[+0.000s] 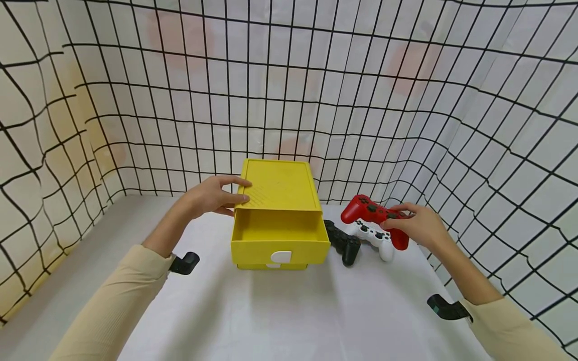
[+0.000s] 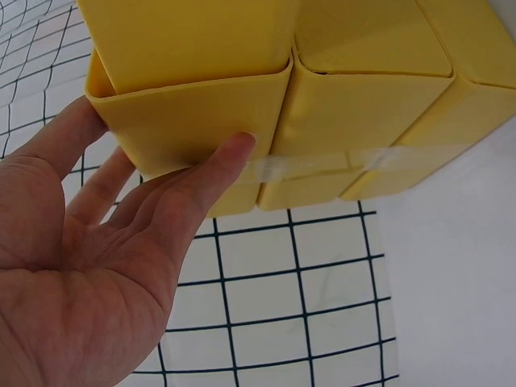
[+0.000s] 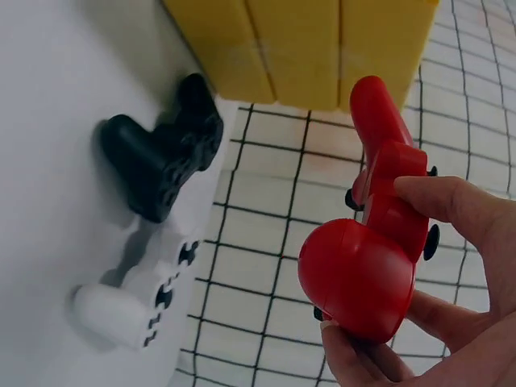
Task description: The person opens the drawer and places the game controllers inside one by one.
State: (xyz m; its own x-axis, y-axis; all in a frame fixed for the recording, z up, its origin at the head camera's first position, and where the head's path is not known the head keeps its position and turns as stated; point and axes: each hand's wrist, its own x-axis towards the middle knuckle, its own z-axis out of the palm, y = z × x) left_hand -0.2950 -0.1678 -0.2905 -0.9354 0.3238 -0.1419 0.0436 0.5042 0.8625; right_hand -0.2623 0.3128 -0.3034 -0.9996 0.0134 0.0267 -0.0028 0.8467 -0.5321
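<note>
My right hand pinches a red game controller by one end, between thumb and fingers. In the right wrist view the red controller is raised apart from a white game controller and a black game controller lying on the table. A yellow drawer cabinet stands in the middle, its top drawer pulled out toward me. My left hand rests against the cabinet's upper left edge, with fingertips on its top and side. In the left wrist view its fingers look extended along the yellow wall.
Beneath the top drawer, a lower drawer front with a white handle shows. The table has a white cover. Black grid netting over pale cloth rises behind and on both sides, close to my right forearm.
</note>
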